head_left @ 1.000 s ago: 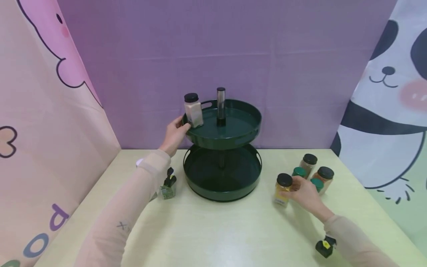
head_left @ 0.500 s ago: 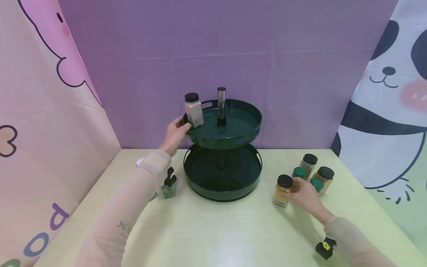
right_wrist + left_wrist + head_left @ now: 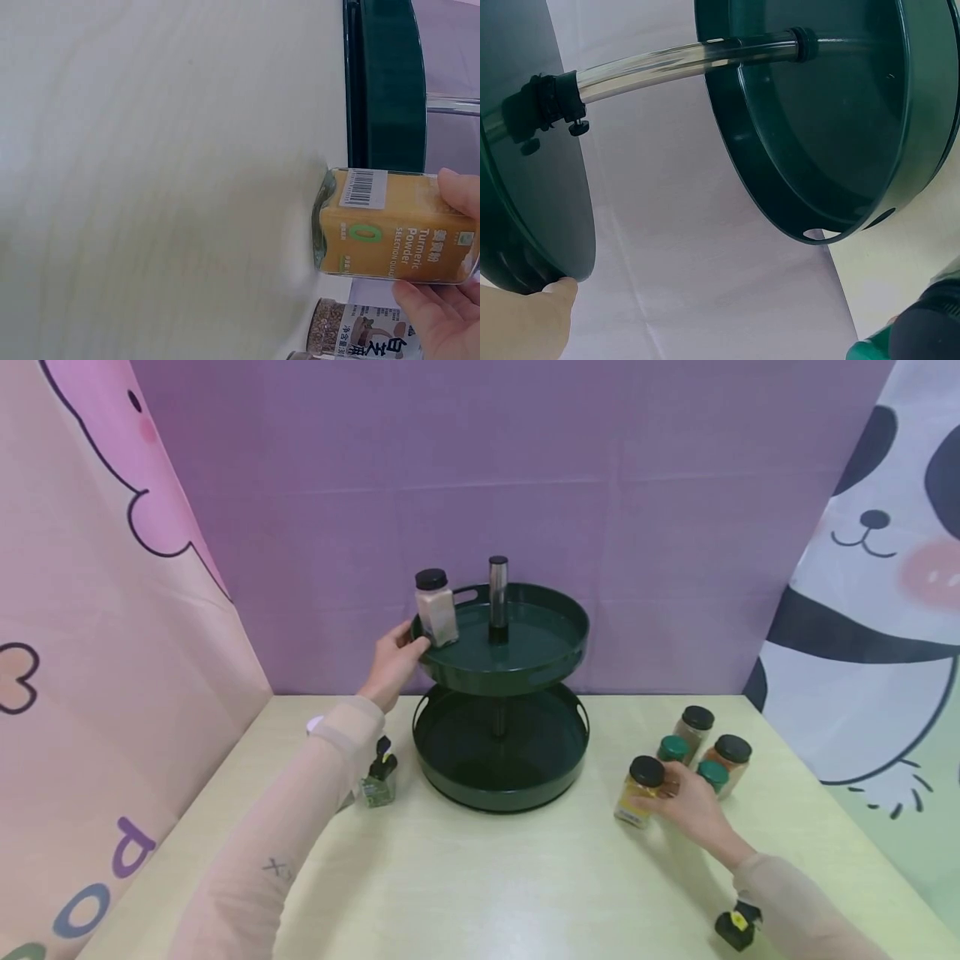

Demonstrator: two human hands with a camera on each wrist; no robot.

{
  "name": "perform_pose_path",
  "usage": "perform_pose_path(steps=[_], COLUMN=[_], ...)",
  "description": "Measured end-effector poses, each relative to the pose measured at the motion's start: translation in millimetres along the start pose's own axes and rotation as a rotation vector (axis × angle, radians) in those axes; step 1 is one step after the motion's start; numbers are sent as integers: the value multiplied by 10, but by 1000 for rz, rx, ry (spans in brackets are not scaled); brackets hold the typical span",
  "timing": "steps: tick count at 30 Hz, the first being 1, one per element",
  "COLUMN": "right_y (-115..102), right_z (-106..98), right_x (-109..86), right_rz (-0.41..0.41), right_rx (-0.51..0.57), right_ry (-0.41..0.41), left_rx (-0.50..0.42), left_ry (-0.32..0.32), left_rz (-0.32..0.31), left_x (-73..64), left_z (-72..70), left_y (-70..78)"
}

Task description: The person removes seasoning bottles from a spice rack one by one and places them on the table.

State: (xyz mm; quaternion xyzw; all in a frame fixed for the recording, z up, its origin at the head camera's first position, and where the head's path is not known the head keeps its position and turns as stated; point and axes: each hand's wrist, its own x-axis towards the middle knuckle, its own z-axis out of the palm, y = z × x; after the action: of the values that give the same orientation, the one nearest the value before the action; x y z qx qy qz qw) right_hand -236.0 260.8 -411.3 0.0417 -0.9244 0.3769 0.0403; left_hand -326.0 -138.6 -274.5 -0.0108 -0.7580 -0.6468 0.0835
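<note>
My left hand (image 3: 393, 664) grips the left rim of the two-tier dark green tray stand (image 3: 498, 797), at its upper tray. Just inside that rim, by the thumb, stands a jar of pale powder (image 3: 437, 610) with a black lid. In the left wrist view only part of the left hand (image 3: 536, 319) shows, at the tray's edge. On the right, my right hand (image 3: 693, 806) holds a turmeric powder jar (image 3: 382, 225) with a black lid between thumb and fingers. The jar leans a little, its base close to the tabletop.
Behind the right hand stand several spice jars, among them a black-lidded one (image 3: 693, 727) and a green-lidded one (image 3: 673, 748). Left of the stand, a small clear jar of green herbs (image 3: 378, 789) is partly covered by the left sleeve. A purple cloth (image 3: 360, 527) hangs behind the table.
The turmeric jar's lid has shifted slightly right and toward me, so the jar leans more. The right hand has moved with it. My left hand stays on the tray rim.
</note>
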Motion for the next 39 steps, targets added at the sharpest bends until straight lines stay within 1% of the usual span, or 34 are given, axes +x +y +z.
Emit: perform_pose_path(steps=[8,13,17,20,24,27,30,35,37,39], right_y=[-5,-10,-26,-85,-219,-363,-528,-816,-917,-1012], right_z=[2,-11,-52,-116,-237,-327,-415,-538,-575,-608], right_x=[0,-7,-30,-51,-59,-23,37,239,352,470], right_rz=[-39,-33,-36,-46,-66,-70,-73,-113,-128,-136], right_rx=[-2,-1,-24,-35,-43,-33,-17,5,52,127], right_ry=[-31,-61,-57,-61,-78,-87,-89,-69,-49,-18], left_rx=[5,7,22,23,17,14,10,-1,-8,-14], left_ry=[3,-4,-11,-19,-22,-17,-6,34,45,53], left_rz=[12,9,-6,-14,-16,-20,-39,-55,-50,-47], left_x=[18,21,10,13,23,23,6,-77,-125,-174], left_z=[-5,3,12,19,33,12,-17,-77,-99,-113], left_y=[-5,6,12,14,16,8,1,14,23,34])
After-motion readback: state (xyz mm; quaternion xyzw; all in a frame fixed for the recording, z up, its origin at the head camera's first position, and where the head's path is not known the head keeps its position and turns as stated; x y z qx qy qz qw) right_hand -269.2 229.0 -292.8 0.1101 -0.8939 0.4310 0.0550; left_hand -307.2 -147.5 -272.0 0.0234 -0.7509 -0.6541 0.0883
